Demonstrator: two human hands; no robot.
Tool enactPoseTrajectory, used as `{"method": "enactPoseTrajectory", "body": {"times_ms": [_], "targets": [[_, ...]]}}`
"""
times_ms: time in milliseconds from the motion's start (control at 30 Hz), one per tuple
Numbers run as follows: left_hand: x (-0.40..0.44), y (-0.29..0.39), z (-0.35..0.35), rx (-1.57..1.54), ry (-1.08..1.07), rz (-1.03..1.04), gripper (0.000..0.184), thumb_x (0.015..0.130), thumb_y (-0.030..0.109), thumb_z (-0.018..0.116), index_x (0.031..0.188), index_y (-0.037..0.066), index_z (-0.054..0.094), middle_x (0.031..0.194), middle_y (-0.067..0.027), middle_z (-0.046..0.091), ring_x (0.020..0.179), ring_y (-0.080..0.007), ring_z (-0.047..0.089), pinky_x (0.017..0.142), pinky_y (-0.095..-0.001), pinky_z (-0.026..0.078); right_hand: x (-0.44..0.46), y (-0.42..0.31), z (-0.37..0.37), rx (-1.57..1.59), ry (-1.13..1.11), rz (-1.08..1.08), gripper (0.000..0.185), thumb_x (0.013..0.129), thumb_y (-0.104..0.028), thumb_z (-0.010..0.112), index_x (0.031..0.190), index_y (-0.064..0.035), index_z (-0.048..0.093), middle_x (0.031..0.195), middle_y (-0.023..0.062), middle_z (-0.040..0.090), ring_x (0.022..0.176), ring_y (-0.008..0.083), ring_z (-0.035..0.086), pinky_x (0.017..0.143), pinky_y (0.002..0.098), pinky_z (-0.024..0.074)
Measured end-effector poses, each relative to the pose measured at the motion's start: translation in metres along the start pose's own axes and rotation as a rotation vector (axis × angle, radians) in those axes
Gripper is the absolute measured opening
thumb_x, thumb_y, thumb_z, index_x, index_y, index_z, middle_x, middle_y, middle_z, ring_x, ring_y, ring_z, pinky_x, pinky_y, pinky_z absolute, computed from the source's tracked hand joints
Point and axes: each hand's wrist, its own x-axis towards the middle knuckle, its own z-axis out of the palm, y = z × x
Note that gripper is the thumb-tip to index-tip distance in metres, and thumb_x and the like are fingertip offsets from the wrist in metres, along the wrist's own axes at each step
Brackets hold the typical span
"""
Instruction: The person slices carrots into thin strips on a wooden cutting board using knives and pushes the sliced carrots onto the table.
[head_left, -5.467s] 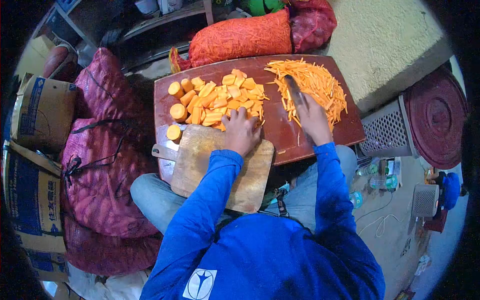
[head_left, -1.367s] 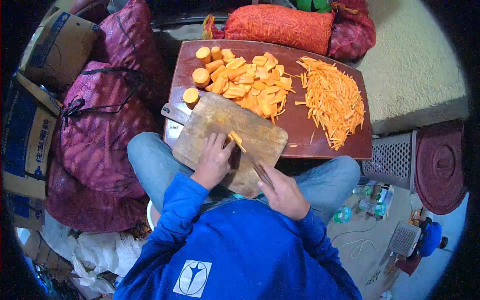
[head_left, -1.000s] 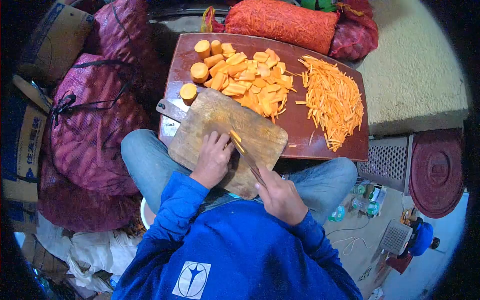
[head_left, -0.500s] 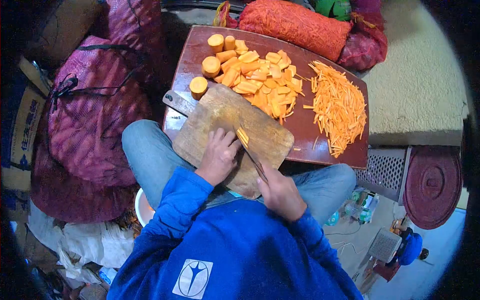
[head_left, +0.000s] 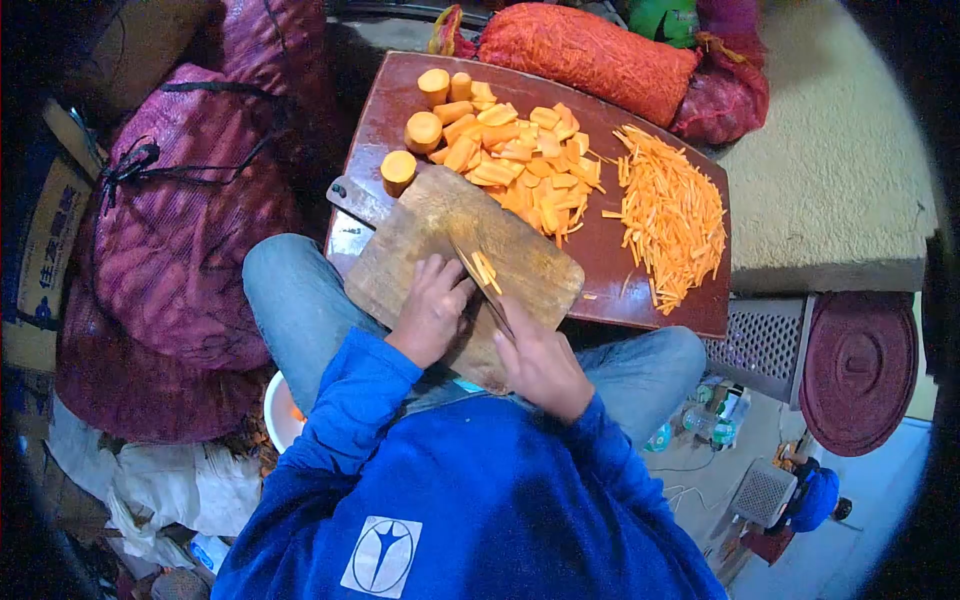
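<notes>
A wooden cutting board [head_left: 530,262] lies tilted across my lap and the edge of a red-brown table. My right hand [head_left: 542,365] is closed round a knife [head_left: 486,290], its blade angled away over the board. Several thin carrot strips [head_left: 484,268] lie along the blade's right side. Left of the blade, my left hand [head_left: 432,312] presses down on the board with curled fingers; what lies under them is hidden. Beyond the board are carrot slices [head_left: 540,170] in a heap, thick carrot chunks [head_left: 398,170] and a pile of carrot strips [head_left: 672,220].
The table [head_left: 610,262] bears the carrots. An orange-red mesh sack [head_left: 590,50] lies behind it, and large purple mesh sacks [head_left: 190,220] stand at left. A white bowl [head_left: 284,415] sits by my left knee. At right are a perforated crate [head_left: 757,345] and a round maroon lid [head_left: 858,372].
The knife and my right hand have shifted slightly left, towards my left hand. The carrot strips beside the blade are more spread apart. My left hand has barely moved.
</notes>
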Motion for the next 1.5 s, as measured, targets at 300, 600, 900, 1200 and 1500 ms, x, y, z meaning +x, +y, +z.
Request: {"method": "enactPoseTrajectory", "body": {"times_ms": [300, 600, 900, 1200, 1500], "targets": [[-0.006, -0.005, -0.001, 0.008, -0.01, -0.009, 0.039, 0.069, 0.003, 0.073, 0.108, 0.0, 0.072, 0.108, -0.0153, 0.059, 0.104, -0.0366, 0.054, 0.09, -0.0476, 0.044, -0.035, -0.003, -0.008, 0.034, -0.058, 0.114, 0.047, 0.099, -0.011, 0.061, 0.143, -0.0001, 0.051, 0.12, 0.0323, 0.066, 0.114, 0.0514, 0.064, 0.092, 0.0523, 0.0545], [-0.008, -0.008, 0.002, 0.042, 0.078, 0.008, 0.033, 0.069, 0.004, 0.072, 0.102, 0.001, 0.07, 0.105, -0.0143, 0.059, 0.103, -0.0362, 0.054, 0.09, -0.0478, 0.044, -0.007, -0.006, -0.005, 0.071, 0.026, -0.064, 0.05, 0.099, -0.011, 0.063, 0.147, -0.0021, 0.05, 0.124, 0.032, 0.066, 0.11, 0.0529, 0.064, 0.09, 0.0542, 0.0552], [-0.006, -0.005, 0.0, -0.005, 0.035, 0.01, 0.035, 0.066, 0.004, 0.075, 0.1, 0.0, 0.07, 0.106, -0.0151, 0.059, 0.103, -0.0369, 0.054, 0.089, -0.0486, 0.044, 0.013, -0.007, 0.008, 0.049, -0.004, -0.027, 0.052, 0.099, -0.011, 0.062, 0.148, -0.0052, 0.049, 0.118, 0.0299, 0.069, 0.11, 0.0523, 0.065, 0.09, 0.0544, 0.0553], [-0.007, -0.001, -0.002, 0.022, 0.037, -0.058, 0.038, 0.063, 0.003, 0.077, 0.1, -0.001, 0.069, 0.106, -0.0163, 0.059, 0.103, -0.0378, 0.054, 0.089, -0.0485, 0.044, -0.021, 0.0, 0.007, 0.043, 0.02, 0.027, 0.045, 0.1, -0.012, 0.062, 0.141, 0.0019, 0.051, 0.108, 0.0339, 0.067, 0.099, 0.0535, 0.066, 0.081, 0.0555, 0.0552], [-0.011, 0.001, -0.005, 0.092, 0.035, -0.088, 0.041, 0.06, 0.006, 0.082, 0.099, 0.002, 0.07, 0.106, -0.0144, 0.059, 0.104, -0.036, 0.055, 0.089, -0.0488, 0.043, -0.028, -0.005, 0.0, 0.033, -0.023, 0.049, 0.045, 0.1, -0.014, 0.062, 0.142, 0.0005, 0.052, 0.113, 0.0327, 0.068, 0.103, 0.0528, 0.066, 0.085, 0.0549, 0.0555]]}}
